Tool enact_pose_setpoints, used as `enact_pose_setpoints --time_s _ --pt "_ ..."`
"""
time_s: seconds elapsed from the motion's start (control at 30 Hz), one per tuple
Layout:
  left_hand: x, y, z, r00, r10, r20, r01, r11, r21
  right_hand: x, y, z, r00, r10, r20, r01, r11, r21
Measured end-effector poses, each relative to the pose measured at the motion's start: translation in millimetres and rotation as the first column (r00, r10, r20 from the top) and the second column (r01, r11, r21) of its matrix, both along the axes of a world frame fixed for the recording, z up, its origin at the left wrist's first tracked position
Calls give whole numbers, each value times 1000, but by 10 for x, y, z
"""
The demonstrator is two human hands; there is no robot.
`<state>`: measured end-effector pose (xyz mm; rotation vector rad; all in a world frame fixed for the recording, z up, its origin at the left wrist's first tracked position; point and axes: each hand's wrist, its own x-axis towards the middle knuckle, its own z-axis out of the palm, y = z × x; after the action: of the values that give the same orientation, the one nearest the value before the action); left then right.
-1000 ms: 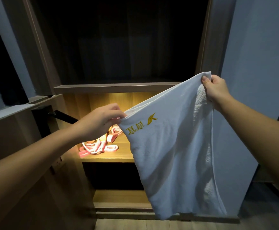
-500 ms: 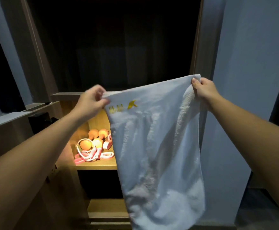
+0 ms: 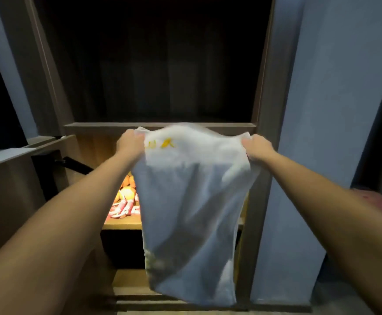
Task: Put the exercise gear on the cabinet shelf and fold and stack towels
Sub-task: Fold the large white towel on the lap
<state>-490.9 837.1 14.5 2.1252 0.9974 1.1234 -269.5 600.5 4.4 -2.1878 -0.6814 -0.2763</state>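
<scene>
Fingers (image 3: 137, 138) of left hand (image 3: 129, 143), right hand (image 3: 257, 147) pinch towel (image 3: 192, 201) corners — long axis seemingly vertical.

Only the arms are showing here. The left arm (image 3: 72, 212) and right arm (image 3: 322, 201) are both running bare from the wrist to where the view cuts off, looking thick up close and slimming down toward the wrists. Any sleeve is sitting out of view. The left hand (image 3: 129, 144) and right hand (image 3: 257, 147) are going bare too, coming out a bit blurry, so finer details aren't reading.
</scene>
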Motion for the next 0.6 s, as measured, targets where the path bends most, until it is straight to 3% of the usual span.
enact_pose_setpoints --time_s 0.03,0.07,0.17,0.27,0.3,0.33,0.37,0.4,0.43,0.53,0.6 --pt "-4 17 -97 999 36 -40 -37 999 -13 20 1 -139 998 -38 -55 30 991 -132" --pt "-17 17 -110 999 50 -3 -50 998 -28 30 5 -177 997 -42 -61 34 991 -126" --pt "-32 27 132 983 104 152 -106 994 4 -18 18 65 999 26 30 -31 984 177" --pt "-86 33 210 909 -47 413 25 998 59 -70 -5 217 980 90 177 -162 879 448" --pt "-94 49 121 928 -79 363 54 995 78 -79 -4 148 981 109 161 -164 910 382" --pt "-84 66 -37 980 -62 188 46 995 90 -71 7 -5 988 119 101 -135 976 172" --pt "-80 72 -235 999 -29 -30 31 996 84 -69 14 -212 994 106 -4 -106 992 -74" --pt "-86 67 -404 984 -10 -180 23 997 70 -51 12 -421 992 61 -107 -84 972 -218" --pt "-61 66 -503 974 -2 -226 14 999 49 -29 8 -533 987 23 -160 -60 972 -227" --pt "15 21 -303 999 14 -36 -14 1000 23 76 16 -371 994 20 -109 -17 999 34" --pt "67 49 29 985 -31 171 23 999 46 116 3 -20 992 121 40 -127 944 306"
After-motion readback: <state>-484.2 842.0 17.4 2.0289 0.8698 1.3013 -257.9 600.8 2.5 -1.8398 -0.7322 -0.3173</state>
